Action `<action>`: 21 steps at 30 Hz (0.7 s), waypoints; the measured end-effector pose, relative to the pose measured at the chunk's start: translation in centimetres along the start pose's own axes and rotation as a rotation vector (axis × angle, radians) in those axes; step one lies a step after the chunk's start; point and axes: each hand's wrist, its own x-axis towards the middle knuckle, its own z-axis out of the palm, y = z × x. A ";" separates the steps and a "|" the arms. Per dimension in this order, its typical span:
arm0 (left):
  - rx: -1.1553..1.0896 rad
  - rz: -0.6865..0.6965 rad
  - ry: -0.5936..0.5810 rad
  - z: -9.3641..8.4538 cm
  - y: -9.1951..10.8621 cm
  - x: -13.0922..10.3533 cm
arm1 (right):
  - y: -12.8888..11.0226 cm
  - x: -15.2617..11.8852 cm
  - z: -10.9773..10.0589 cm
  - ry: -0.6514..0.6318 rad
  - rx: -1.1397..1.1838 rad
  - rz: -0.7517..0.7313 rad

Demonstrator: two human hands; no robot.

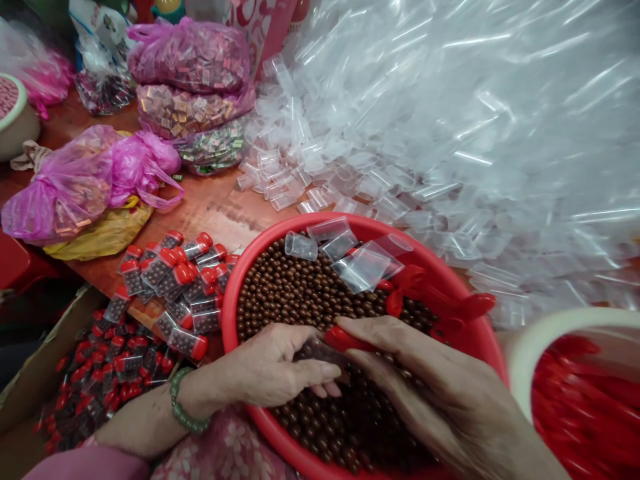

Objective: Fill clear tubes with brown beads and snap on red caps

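Note:
Over a red tub (231, 313) of round brown chocolate balls (285, 287), my two hands meet. A small clear plastic container (325, 352), dark inside, is gripped in my left hand (273, 370), which wears a green bead bracelet above it. My right hand (430, 380) is closed on a red cap (345, 338) at the container's end; whether the cap is fully seated I cannot tell. Several empty clear containers (363, 263) lie on the balls at the tub's far side. Red plastic pieces (415, 283) rest by its right rim.
Filled, red-capped containers (175, 273) lie left of the tub, with more in a box (105, 363) below the table edge. A huge heap of clear containers (450, 133) spreads behind. At right stands a cream bucket (523, 373) of red parts. Pink bags (193, 57) sit at back left.

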 end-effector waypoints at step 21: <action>0.434 0.120 0.084 0.6 1.0 -0.4 | 0.6 -2.5 1.1 0.259 0.472 0.559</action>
